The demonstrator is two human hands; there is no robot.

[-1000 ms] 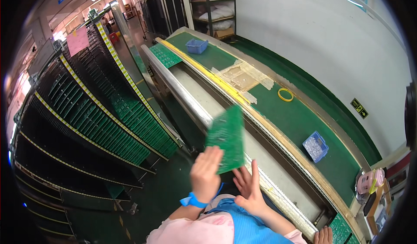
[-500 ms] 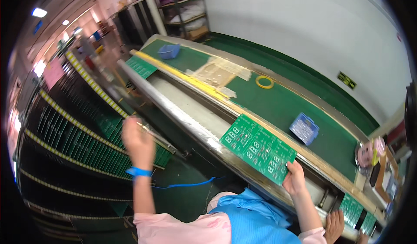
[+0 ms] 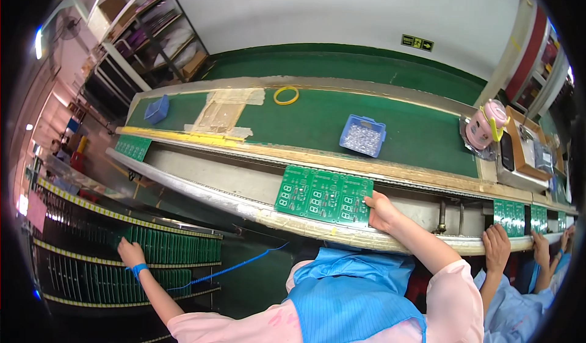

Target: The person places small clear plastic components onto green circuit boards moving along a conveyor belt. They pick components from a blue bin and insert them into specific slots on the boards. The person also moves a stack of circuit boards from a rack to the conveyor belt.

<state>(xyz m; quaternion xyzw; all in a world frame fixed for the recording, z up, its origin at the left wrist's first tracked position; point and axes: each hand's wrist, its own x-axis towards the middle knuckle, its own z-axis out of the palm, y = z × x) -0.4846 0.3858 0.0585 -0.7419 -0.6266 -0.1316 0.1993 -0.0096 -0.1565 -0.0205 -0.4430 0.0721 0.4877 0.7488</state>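
Note:
My right hand [image 3: 382, 211] grips the right end of a green circuit board [image 3: 320, 197], its thumb on the board's face. The board lies across the conveyor rails [image 3: 244, 210] in front of me and carries three groups of digit displays. Low on the left, my left hand [image 3: 130, 252], with a blue wrist strap [image 3: 140, 268], reaches into a rack. Its fingers are closed at the edge of the endmost green board [image 3: 124, 235] in the upper row; the fingertips are partly hidden. Several boards stand on edge in the rack's rows [image 3: 177, 246].
Beyond the conveyor, a green bench holds a blue bin of small clear parts [image 3: 362, 136], a yellow tape roll [image 3: 285, 95], another blue bin [image 3: 157, 109] and a pink jug [image 3: 486, 125]. A blue coiled cord [image 3: 238, 263] trails from the strap. At right, a co-worker's hand [image 3: 496, 245] touches the conveyor edge.
My view has turned to the right and levelled. My left hand has moved farther along the rack to its boards. The board under my right hand now lies flatter along the rails.

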